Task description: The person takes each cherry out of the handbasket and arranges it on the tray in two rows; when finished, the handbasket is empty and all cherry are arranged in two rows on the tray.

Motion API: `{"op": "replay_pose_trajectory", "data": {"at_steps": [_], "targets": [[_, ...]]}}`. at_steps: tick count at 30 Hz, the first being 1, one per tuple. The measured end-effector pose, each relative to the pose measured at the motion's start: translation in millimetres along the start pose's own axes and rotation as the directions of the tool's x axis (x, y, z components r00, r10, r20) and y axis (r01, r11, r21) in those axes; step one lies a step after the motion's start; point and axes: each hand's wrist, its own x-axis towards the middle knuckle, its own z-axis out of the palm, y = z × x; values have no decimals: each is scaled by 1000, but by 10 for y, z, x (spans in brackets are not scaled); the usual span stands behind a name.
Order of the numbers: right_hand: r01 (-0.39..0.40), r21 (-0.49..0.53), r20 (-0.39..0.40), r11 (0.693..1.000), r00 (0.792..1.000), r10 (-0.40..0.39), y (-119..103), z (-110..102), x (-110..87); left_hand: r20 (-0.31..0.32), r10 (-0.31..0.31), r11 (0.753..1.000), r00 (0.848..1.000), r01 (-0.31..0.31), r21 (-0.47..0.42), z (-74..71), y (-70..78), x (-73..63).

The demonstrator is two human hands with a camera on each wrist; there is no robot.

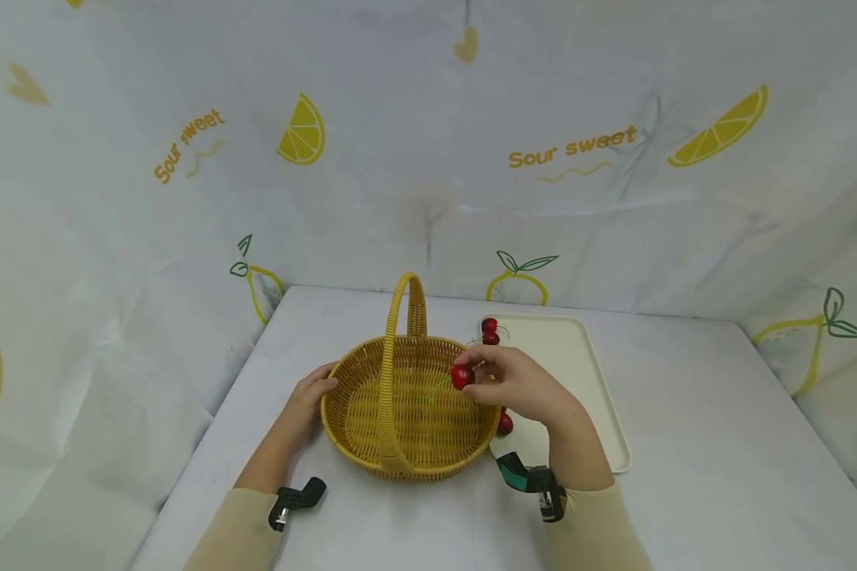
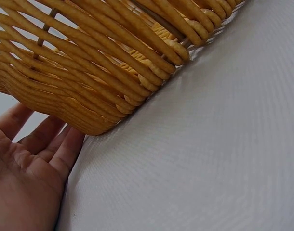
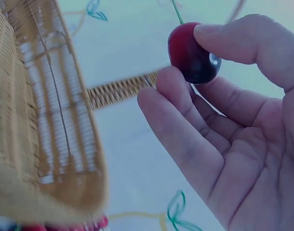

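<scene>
A yellow woven basket [image 1: 421, 472] with a tall arched handle stands on the table. My left hand [image 1: 310, 400] holds its left rim, and in the left wrist view the fingers [image 2: 67, 149] lie against the outer wicker wall. Over the basket's right side, my right hand [image 1: 517, 385] pinches a dark red cherry [image 1: 462, 377] between thumb and fingertips. The right wrist view shows this cherry [image 3: 193, 53] with its green stem pointing up. To the right of the basket lies a cream tray [image 1: 593, 396], partly hidden by the right hand and forearm.
More cherries [image 1: 490, 338] lie along the tray's left edge, near the basket. A white cloth covers the table [image 1: 700, 420]. Behind it rises a backdrop [image 1: 400, 159] printed with lemons and lettering.
</scene>
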Motion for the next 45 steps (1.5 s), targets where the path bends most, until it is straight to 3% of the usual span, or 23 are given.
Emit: {"op": "replay_pose_trajectory", "data": {"at_steps": [9,20,29,36,39,45], "targets": [[-52,70,-65,996,996,56,204,-185,-341,-6,5,1000,1000,-5,-2,-46,7,-18],[-192,116,-70,975,977,200,538,-152,-631,18,11,1000,1000,-11,-4,-64,29,-18],[-275,74,-64,959,958,280,770,-66,-717,16,1,1000,1000,-1,1,-42,22,-8],[-303,-17,-82,953,950,300,874,145,-688,24,3,1000,1000,-2,-11,-25,40,-10],[-329,-39,-120,944,939,322,900,259,-683,33,6,1000,999,-5,-6,-11,47,-14],[-403,-83,-254,911,893,372,909,443,-667,31,3,1000,1000,-3,-8,-5,25,-12]]}}
